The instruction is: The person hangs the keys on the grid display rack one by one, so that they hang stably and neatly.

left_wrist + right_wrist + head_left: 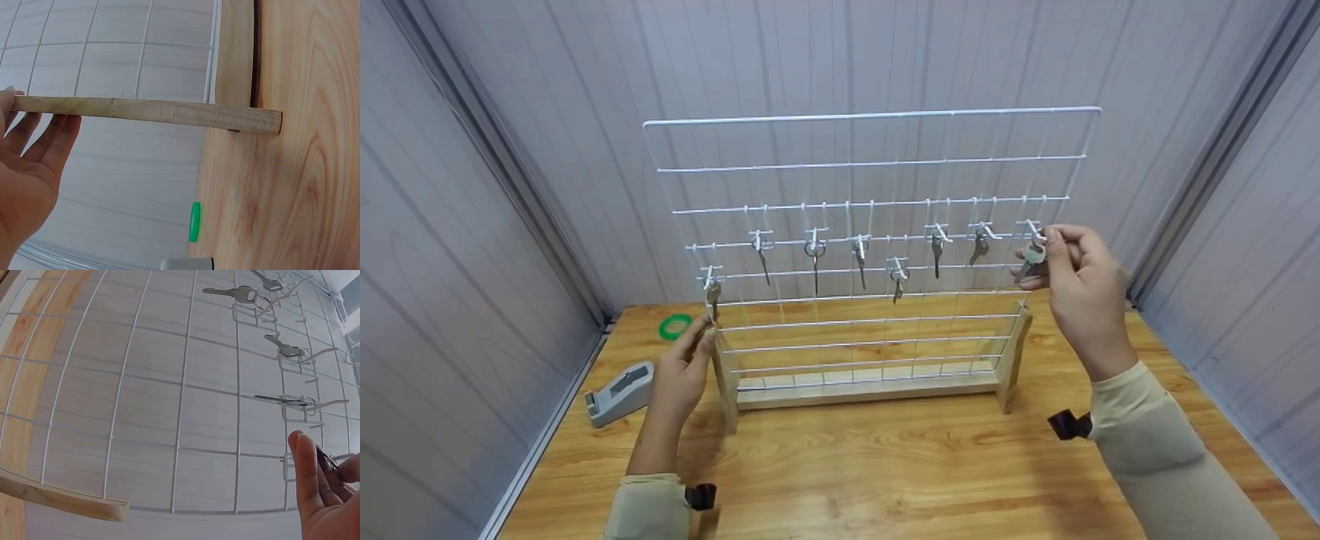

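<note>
A white wire grid rack (870, 116) stands upright between wooden end supports, with several keys hung by rings on its white hooks. At the rightmost hook (1031, 227), my right hand (1086, 289) holds a silver key (1033, 256) between thumb and fingers. Its ring is close to the hook; whether it is looped on cannot be told. In the right wrist view the fingers mostly hide this key (326, 458). My left hand (682, 375) grips the top end of the left wooden support (169, 111), just below a hanging key (714, 292).
On the wooden table (840, 472), a grey tape dispenser (621, 394) and a green tape roll (675, 326) lie left of the rack. A wooden base bar (870, 392) joins the supports. Panelled walls (1245, 225) enclose the table at the back and sides.
</note>
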`<act>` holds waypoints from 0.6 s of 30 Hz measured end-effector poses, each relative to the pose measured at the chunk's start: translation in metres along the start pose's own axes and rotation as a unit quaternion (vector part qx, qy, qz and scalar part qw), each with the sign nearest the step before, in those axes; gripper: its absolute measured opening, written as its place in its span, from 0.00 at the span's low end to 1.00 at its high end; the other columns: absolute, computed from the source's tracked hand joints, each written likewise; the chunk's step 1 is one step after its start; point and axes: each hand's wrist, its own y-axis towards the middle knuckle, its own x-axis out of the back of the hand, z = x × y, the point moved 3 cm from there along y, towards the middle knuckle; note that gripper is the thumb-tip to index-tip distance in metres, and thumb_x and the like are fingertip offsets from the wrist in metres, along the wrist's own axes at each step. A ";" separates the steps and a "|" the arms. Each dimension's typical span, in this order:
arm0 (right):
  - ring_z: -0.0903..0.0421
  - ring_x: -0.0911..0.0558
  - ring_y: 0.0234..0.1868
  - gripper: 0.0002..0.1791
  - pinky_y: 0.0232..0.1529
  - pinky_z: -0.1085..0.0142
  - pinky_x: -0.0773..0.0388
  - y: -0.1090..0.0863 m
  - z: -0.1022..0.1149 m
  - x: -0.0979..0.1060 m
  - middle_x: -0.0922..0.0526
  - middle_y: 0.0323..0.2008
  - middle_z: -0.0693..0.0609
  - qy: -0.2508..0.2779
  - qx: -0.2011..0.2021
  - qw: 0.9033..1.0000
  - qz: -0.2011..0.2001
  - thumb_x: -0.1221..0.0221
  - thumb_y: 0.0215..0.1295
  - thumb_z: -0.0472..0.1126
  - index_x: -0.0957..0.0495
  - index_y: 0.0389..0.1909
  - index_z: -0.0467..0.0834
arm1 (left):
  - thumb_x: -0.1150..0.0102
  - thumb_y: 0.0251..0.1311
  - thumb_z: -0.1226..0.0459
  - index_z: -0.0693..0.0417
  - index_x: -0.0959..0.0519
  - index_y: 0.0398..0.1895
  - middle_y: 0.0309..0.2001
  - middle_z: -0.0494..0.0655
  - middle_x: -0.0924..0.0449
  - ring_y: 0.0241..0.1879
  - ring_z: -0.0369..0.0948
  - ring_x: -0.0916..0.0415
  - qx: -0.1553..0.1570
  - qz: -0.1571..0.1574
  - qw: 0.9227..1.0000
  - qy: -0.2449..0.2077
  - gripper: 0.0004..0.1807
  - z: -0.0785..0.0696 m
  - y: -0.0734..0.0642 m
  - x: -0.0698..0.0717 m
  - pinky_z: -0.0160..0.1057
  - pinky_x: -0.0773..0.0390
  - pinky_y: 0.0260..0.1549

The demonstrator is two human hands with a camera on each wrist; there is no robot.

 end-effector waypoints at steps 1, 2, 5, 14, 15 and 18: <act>0.61 0.08 0.31 0.16 0.34 0.68 0.10 0.000 -0.001 -0.001 0.10 0.36 0.54 -0.001 -0.001 1.000 0.001 0.48 0.85 0.44 0.23 0.56 0.34 | 0.48 0.83 0.56 0.52 0.29 0.80 0.74 0.58 0.23 0.74 0.52 0.26 0.002 0.000 1.000 0.002 0.27 0.000 0.000 0.000 0.55 0.25 0.75; 0.61 0.08 0.31 0.16 0.35 0.68 0.10 0.001 -0.002 -0.002 0.10 0.36 0.54 -0.002 -0.004 1.000 0.003 0.48 0.85 0.44 0.24 0.56 0.34 | 0.48 0.83 0.56 0.52 0.30 0.80 0.74 0.58 0.23 0.74 0.52 0.26 0.004 0.002 1.000 0.004 0.27 0.001 -0.001 0.000 0.55 0.25 0.75; 0.61 0.08 0.32 0.15 0.35 0.68 0.10 0.003 -0.005 -0.004 0.10 0.37 0.57 -0.006 -0.012 1.000 0.010 0.49 0.86 0.45 0.26 0.56 0.35 | 0.49 0.84 0.54 0.51 0.30 0.80 0.74 0.57 0.23 0.74 0.51 0.26 0.010 0.004 1.000 0.006 0.28 0.001 -0.001 0.000 0.55 0.25 0.74; 0.63 0.08 0.36 0.18 0.35 0.68 0.09 0.003 -0.016 -0.005 0.12 0.42 0.61 -0.038 -0.048 0.998 0.035 0.50 0.86 0.48 0.29 0.61 0.38 | 0.47 0.83 0.56 0.51 0.28 0.79 0.74 0.56 0.22 0.73 0.50 0.25 0.001 0.000 1.000 -0.001 0.26 -0.002 -0.001 -0.001 0.55 0.25 0.75; 0.63 0.08 0.37 0.18 0.36 0.68 0.09 0.002 -0.017 -0.004 0.12 0.43 0.61 -0.039 -0.052 0.997 0.038 0.50 0.86 0.49 0.29 0.62 0.39 | 0.46 0.83 0.56 0.50 0.28 0.78 0.73 0.56 0.22 0.73 0.49 0.25 0.000 -0.002 1.000 -0.001 0.26 -0.002 -0.001 -0.001 0.55 0.24 0.74; 0.61 0.09 0.38 0.22 0.37 0.67 0.09 -0.002 -0.023 -0.003 0.12 0.46 0.56 -0.040 -0.066 0.996 0.053 0.52 0.87 0.52 0.31 0.65 0.38 | 0.47 0.83 0.57 0.50 0.27 0.78 0.73 0.55 0.22 0.73 0.48 0.25 -0.004 -0.008 1.000 0.000 0.25 -0.004 -0.002 -0.001 0.52 0.23 0.73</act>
